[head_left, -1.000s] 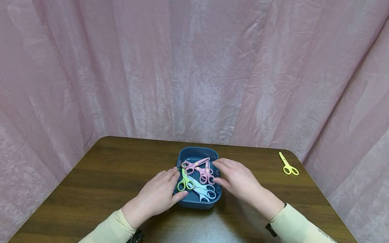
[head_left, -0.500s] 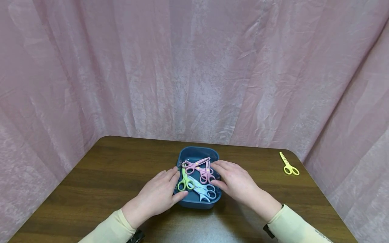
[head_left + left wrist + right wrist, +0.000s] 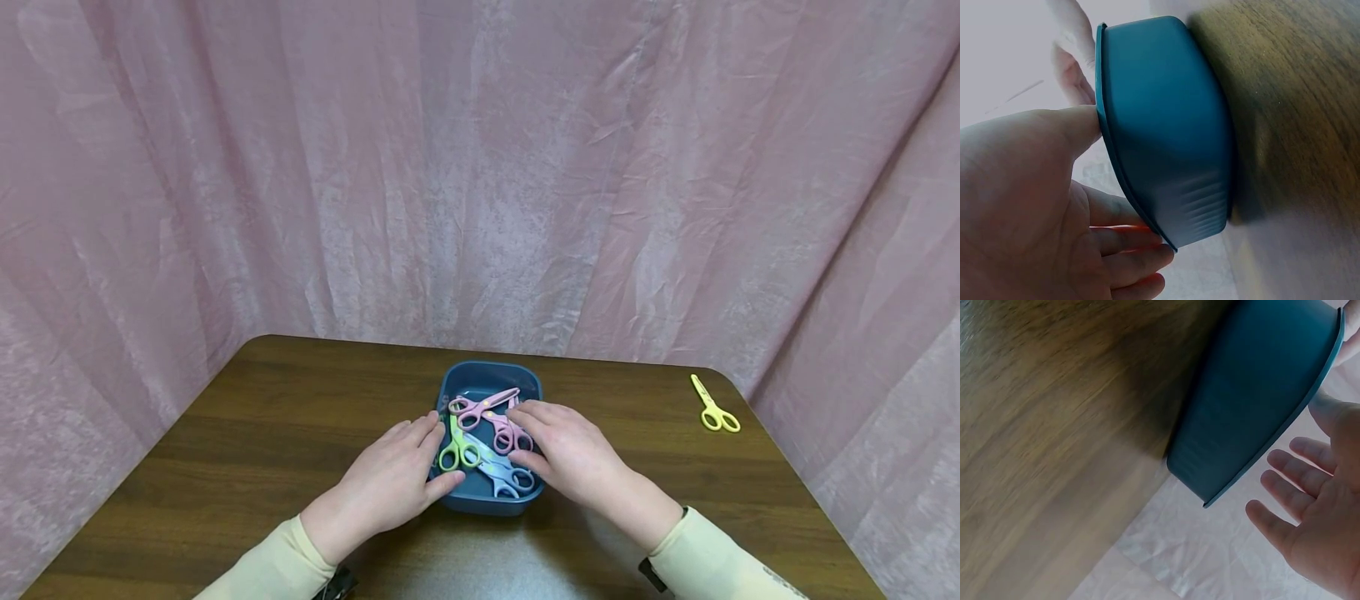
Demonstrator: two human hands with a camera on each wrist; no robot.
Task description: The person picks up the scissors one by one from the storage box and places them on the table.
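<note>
A dark blue plastic bin (image 3: 487, 506) stands on the table with several pairs of scissors in it. Green scissors (image 3: 453, 442) lie along its left side and light blue scissors (image 3: 495, 468) near its front. Two pairs of pink scissors lie overlapping, the upper pink scissors (image 3: 486, 408) pointing to the far right. My left hand (image 3: 393, 475) rests on the bin's left rim, thumb over the near corner and fingers extended. Over the right rim hovers my right hand (image 3: 572, 454), its relaxed fingers above the pink and blue scissors, holding nothing. It partly hides them.
Yellow scissors (image 3: 714, 410) lie alone at the far right of the brown wooden table (image 3: 285, 417). Pink curtains (image 3: 495, 167) hang behind the table and along both sides.
My right hand has shifted slightly left and nearer, bringing its fingers farther over the bin. The left hand, the bin and the scissors have stayed put.
</note>
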